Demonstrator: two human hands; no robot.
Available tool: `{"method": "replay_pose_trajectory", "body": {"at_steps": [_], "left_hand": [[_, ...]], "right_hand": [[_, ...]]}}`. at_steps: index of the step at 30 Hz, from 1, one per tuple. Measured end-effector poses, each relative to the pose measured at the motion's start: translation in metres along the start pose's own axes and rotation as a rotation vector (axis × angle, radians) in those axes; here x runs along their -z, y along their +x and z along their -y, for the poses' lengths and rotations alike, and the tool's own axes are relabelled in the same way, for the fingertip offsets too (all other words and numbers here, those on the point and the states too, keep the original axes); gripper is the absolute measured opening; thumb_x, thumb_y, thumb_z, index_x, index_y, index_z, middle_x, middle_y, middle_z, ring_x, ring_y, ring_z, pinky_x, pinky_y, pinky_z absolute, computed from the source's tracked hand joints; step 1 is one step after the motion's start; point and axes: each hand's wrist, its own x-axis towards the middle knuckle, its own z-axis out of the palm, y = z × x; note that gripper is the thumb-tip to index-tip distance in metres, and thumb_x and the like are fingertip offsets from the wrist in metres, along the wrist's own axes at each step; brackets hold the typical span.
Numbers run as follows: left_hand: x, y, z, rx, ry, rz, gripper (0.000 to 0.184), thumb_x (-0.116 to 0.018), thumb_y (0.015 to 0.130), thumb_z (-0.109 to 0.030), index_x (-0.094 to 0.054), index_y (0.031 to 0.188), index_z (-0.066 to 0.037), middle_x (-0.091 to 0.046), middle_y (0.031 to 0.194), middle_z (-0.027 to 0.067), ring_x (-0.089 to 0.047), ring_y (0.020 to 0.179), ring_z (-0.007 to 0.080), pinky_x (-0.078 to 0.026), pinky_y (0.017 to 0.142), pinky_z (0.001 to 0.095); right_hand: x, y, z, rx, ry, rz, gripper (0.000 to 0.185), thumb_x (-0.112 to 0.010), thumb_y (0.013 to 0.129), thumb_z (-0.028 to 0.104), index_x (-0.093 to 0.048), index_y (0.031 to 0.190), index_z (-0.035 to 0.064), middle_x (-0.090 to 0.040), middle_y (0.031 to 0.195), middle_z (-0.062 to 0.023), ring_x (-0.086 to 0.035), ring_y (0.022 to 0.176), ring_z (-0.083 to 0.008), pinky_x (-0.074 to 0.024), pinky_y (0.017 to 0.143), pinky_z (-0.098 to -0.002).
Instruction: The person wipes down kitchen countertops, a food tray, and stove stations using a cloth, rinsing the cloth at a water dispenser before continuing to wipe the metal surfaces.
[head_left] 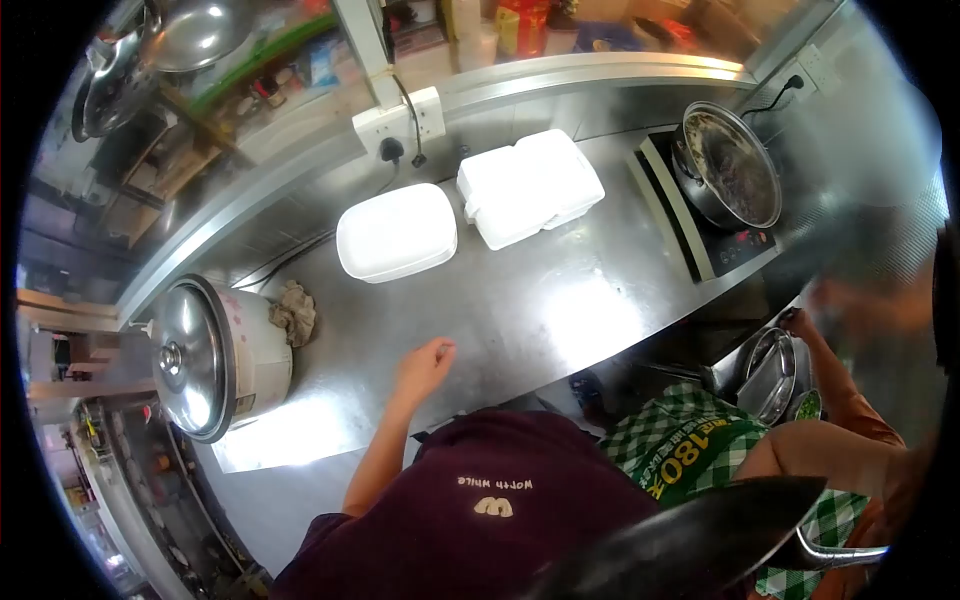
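My left hand (425, 368) is held over the steel counter (500, 310), its fingers curled in with nothing visible in them. Nearest to it on the counter are a white lidded plastic container (396, 232) and a crumpled brown cloth (294, 314). Beside the container sits a group of white plastic boxes (530, 188) set close together. My right hand does not show. At the lower right, a dark curved pan-like object (690, 540) covers part of my maroon shirt (490, 470); what holds it cannot be made out.
A large lidded cooker (195, 358) stands at the counter's left end. A pot of dark liquid (735, 170) rests on an induction cooker (725, 255) at the right. A person in a green checked apron (690, 430) is close on my right, near metal basins (770, 375).
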Motion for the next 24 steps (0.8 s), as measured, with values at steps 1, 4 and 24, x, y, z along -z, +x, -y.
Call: {"method": "replay_pose_trajectory", "body": {"at_steps": [1,4,24], "left_hand": [[-0.001,0.0,0.001,-0.013,0.006,-0.005,0.023,-0.054,0.086,-0.029,-0.062,0.1,-0.012,-0.064,0.075,0.0096,-0.062,0.072,0.0275,-0.047,0.064,0.036],[-0.003,0.0,0.003,-0.043,-0.024,-0.018,0.023,-0.054,0.086,-0.029,-0.062,0.1,-0.012,-0.065,0.079,0.0114,-0.062,0.072,0.0292,-0.048,0.064,0.0368],[-0.008,-0.001,-0.004,-0.124,-0.015,-0.036,0.023,-0.054,0.087,-0.029,-0.061,0.102,-0.013,-0.065,0.076,0.0109,-0.062,0.07,0.026,-0.047,0.064,0.0353]], "right_hand": [[-0.002,0.0,-0.001,0.009,-0.007,0.0,0.02,-0.067,0.072,0.013,-0.059,0.09,0.0051,-0.058,0.056,-0.0105,-0.053,0.037,-0.0134,-0.0418,0.032,-0.0217],[-0.004,-0.003,-0.002,0.012,-0.003,-0.015,0.019,-0.067,0.073,0.015,-0.06,0.087,0.0046,-0.058,0.057,-0.0105,-0.052,0.037,-0.0137,-0.0424,0.033,-0.0223],[0.016,-0.08,-0.041,0.021,-0.076,-0.286,0.027,-0.066,0.076,0.028,-0.061,0.074,0.0017,-0.057,0.062,-0.0101,-0.047,0.036,-0.0158,-0.0463,0.038,-0.0266]]}}
